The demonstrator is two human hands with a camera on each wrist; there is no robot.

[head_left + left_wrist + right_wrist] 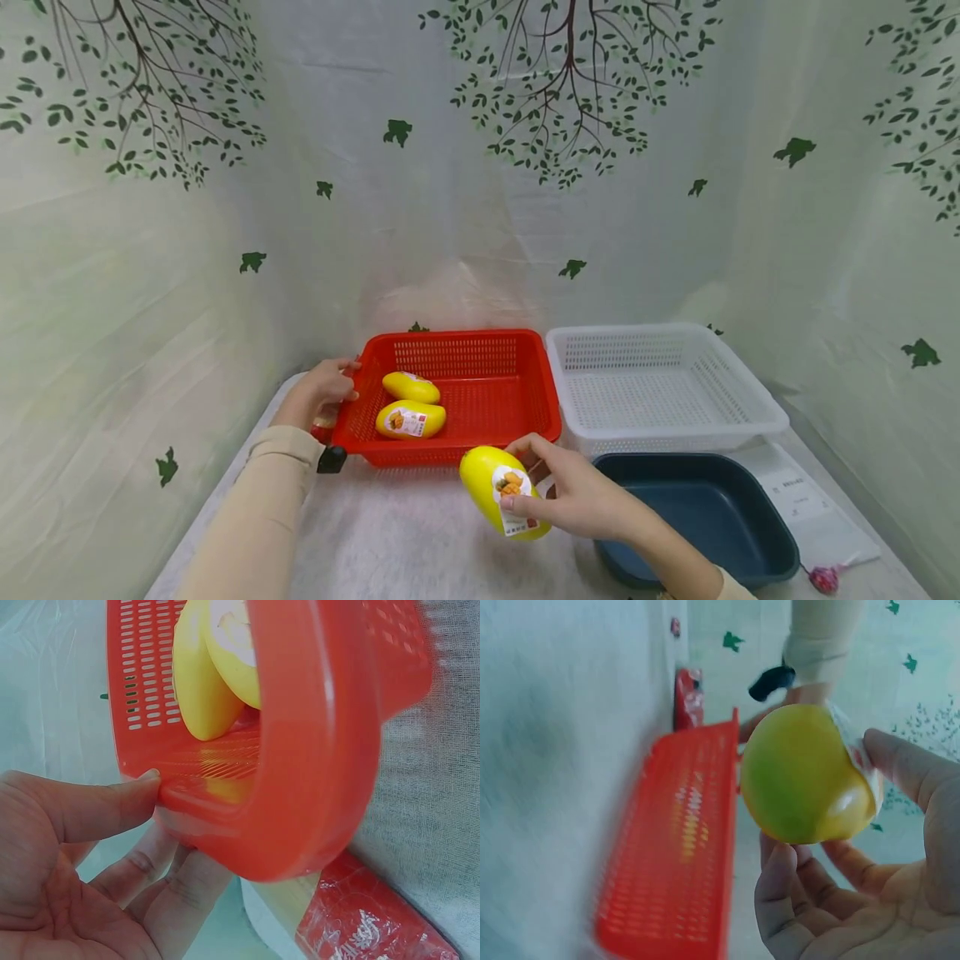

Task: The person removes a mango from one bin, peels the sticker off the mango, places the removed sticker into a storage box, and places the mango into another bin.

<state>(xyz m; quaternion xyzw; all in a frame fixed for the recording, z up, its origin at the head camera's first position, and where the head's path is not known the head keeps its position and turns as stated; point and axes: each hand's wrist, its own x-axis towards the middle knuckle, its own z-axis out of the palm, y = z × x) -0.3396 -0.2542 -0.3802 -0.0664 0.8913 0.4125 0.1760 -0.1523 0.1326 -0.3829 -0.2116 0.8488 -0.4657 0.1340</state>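
My right hand [558,492] grips a yellow mango-shaped pack [502,492] with a printed label, held above the table just in front of the red basket [487,346]. The right wrist view shows the same yellow pack [806,776] between thumb and fingers [780,889]. My left hand [330,387] grips the red basket's left rim, thumb [97,806] on top and fingers under the rim [300,825]. Two more yellow packs [410,419] [411,387] lie inside the basket at its left end.
A white perforated basket [742,387] stands right of the red one. A dark blue tub [780,542] sits in front of it. A red packet [367,930] lies by the left hand. White labelled bag [806,500] and a small pink object [823,577] lie at far right.
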